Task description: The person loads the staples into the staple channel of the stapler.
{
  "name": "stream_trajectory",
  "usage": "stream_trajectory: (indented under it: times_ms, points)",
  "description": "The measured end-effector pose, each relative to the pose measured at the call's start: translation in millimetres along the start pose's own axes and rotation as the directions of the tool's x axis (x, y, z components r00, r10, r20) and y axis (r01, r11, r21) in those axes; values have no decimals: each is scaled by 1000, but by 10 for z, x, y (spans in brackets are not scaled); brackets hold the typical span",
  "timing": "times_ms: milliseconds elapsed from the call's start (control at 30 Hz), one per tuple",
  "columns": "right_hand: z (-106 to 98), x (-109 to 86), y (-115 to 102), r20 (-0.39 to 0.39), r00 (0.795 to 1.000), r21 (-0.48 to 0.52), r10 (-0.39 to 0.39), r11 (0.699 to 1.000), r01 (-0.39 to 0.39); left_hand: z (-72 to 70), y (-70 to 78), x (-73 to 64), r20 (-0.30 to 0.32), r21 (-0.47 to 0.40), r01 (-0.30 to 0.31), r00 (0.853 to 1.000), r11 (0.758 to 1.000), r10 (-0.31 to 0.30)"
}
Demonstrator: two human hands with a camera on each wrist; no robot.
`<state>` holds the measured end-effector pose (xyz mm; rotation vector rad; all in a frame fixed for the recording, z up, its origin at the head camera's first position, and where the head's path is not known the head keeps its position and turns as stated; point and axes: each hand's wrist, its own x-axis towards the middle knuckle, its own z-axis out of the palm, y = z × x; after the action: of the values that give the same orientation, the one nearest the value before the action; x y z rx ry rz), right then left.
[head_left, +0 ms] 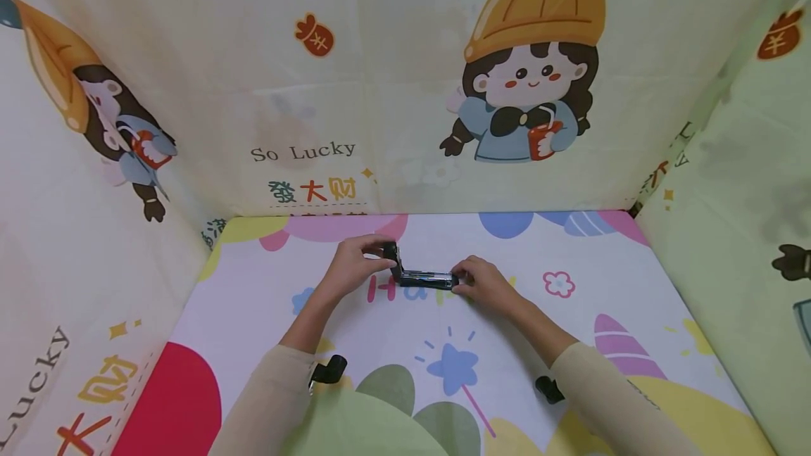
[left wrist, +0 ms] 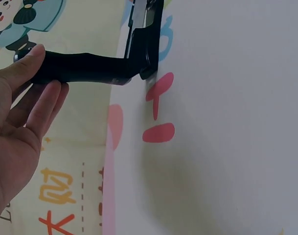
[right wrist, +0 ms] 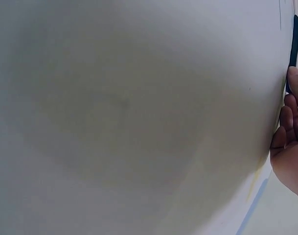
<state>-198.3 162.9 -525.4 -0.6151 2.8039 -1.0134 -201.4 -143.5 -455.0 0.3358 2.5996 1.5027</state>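
A black stapler (head_left: pixel 428 280) lies open across the printed lettering at the middle of the table, its top arm swung up and its metal staple channel showing. My left hand (head_left: pixel 356 264) pinches the raised arm near its free end. In the left wrist view the thumb is on one side of that top arm (left wrist: pixel 85 67) and the fingers are on the other. At the stapler's other end, my right hand (head_left: pixel 484 283) grips the tip of the lower part between thumb and fingers. Only part of the right hand (right wrist: pixel 289 129) shows at the edge of the right wrist view.
The table (head_left: pixel 519 329) carries a cloth printed with coloured shapes. Patterned cloth walls (head_left: pixel 405 90) enclose it at the back and both sides. Black camera mounts stick out by the left sleeve (head_left: pixel 272 393) and the right sleeve (head_left: pixel 614 385).
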Motion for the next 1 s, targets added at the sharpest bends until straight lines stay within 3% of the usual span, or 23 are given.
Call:
stream_trajectory:
  times_ms: [500, 800, 1000]
  points:
    - [3, 21, 31, 5, 1000, 2, -2, 1000, 2, 230, 140, 116, 59, 31, -12, 998, 999, 10]
    - [7, 19, 26, 10, 1000, 7, 8, 1000, -8, 364, 231, 195, 112, 127, -118, 988, 985, 104]
    - [4, 13, 39, 0, 1000, 9, -3, 1000, 3, 443, 270, 230, 157, 179, -154, 979, 972, 127]
